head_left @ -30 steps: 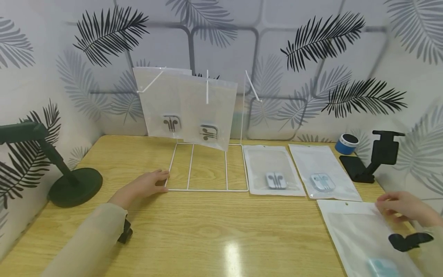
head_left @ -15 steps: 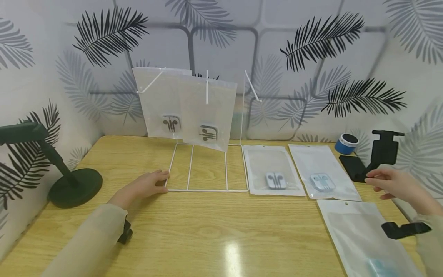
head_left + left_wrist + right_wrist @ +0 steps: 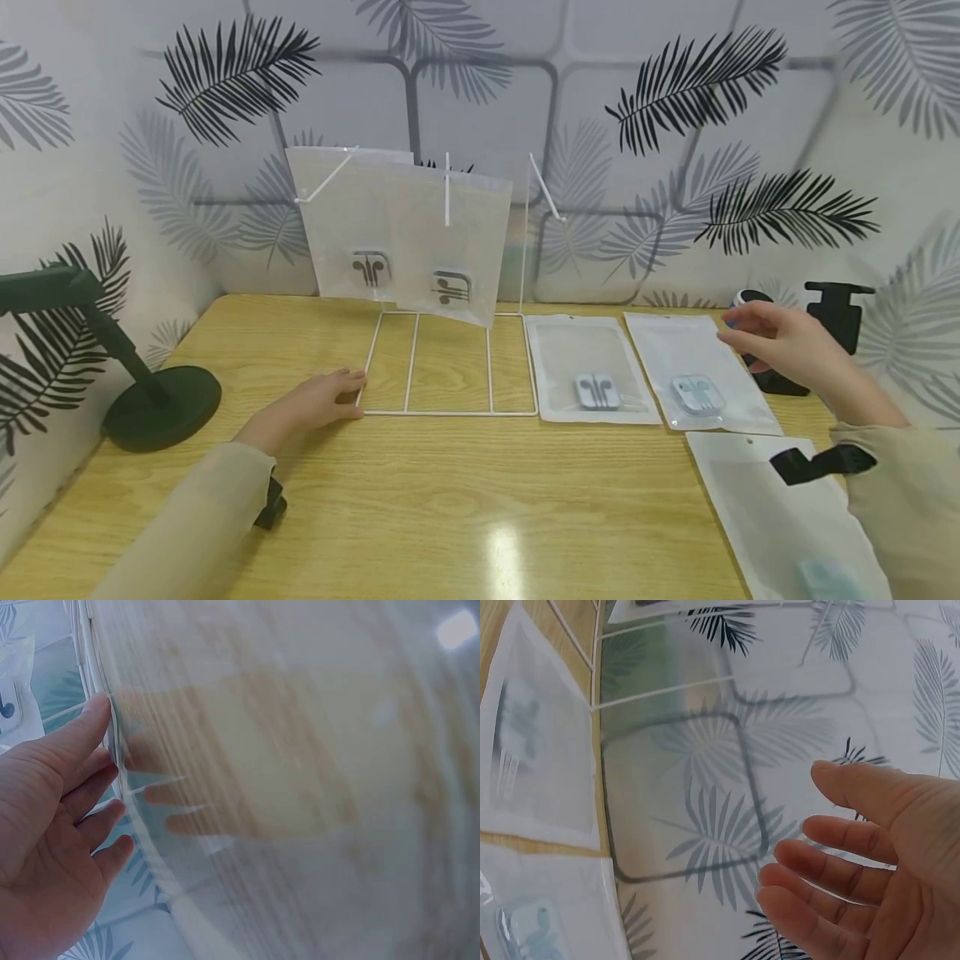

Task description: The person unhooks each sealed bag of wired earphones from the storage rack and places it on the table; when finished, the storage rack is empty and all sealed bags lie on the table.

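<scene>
A white wire rack (image 3: 448, 412) stands on the table, with two white pouches hanging from its hooks, a left pouch (image 3: 341, 225) and a middle pouch (image 3: 465, 229). Each shows boxed earphones through its front. My left hand (image 3: 311, 400) touches the rack's front left corner with its fingertips, fingers fairly straight; in the left wrist view the thumb also meets that edge. My right hand (image 3: 798, 350) is in the air, holding nothing, fingers loosely bent. Beneath it lies an earphone pouch (image 3: 701, 350), next to another pouch (image 3: 581, 350). A third pouch (image 3: 757, 483) lies nearer, partly covered by my right sleeve.
A dark green lamp (image 3: 161, 408) stands at the left. At the back right are a black phone stand (image 3: 840, 321) and a blue and white round item (image 3: 746, 297), both partly hidden by my right hand. The rack's right hook (image 3: 547, 187) juts forward.
My right hand has left the nearest pouch's upper edge and moved up and leftward, over the far right pouch. My left hand has stayed at the rack's corner.
</scene>
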`<state>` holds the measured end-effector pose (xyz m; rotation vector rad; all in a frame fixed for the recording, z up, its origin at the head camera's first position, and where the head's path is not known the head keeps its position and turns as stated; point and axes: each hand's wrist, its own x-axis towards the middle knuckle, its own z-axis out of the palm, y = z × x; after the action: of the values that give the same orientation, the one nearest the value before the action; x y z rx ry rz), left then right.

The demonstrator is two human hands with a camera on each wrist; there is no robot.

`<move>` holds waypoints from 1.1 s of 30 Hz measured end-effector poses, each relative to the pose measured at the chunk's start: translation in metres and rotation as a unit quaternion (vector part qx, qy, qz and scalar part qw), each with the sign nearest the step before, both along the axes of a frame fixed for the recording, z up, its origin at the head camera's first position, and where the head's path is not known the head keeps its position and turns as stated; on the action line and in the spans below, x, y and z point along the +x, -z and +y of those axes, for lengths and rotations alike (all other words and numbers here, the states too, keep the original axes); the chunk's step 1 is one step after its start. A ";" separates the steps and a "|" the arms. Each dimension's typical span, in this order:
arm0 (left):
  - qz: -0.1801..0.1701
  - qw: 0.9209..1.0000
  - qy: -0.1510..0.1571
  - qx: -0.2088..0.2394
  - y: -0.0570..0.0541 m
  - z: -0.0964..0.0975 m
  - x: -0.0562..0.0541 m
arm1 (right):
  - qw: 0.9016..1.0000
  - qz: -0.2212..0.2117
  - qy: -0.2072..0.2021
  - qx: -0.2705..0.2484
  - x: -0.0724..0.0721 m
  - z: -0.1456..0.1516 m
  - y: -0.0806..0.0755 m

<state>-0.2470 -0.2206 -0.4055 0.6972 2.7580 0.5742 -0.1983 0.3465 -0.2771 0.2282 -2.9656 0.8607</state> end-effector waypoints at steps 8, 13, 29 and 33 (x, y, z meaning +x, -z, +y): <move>-0.001 1.000 -0.004 -0.007 -0.001 0.001 0.001 | 0.997 0.063 -0.047 -0.019 -0.013 -0.050 -0.016; 0.000 1.000 -0.004 -0.008 -0.001 0.001 0.000 | 0.994 0.086 -0.060 -0.041 -0.025 -0.078 -0.022; -0.003 1.000 -0.008 -0.006 -0.002 0.001 0.001 | 0.980 0.079 -0.087 -0.163 -0.075 -0.158 -0.027; -0.006 1.000 -0.007 -0.006 -0.002 0.002 0.001 | 0.975 0.080 -0.081 -0.189 -0.087 -0.179 -0.029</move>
<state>-0.2462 -0.2189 -0.4039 0.6689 2.7550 0.5628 -0.2851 0.1677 -0.2478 0.4964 -2.5979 1.3325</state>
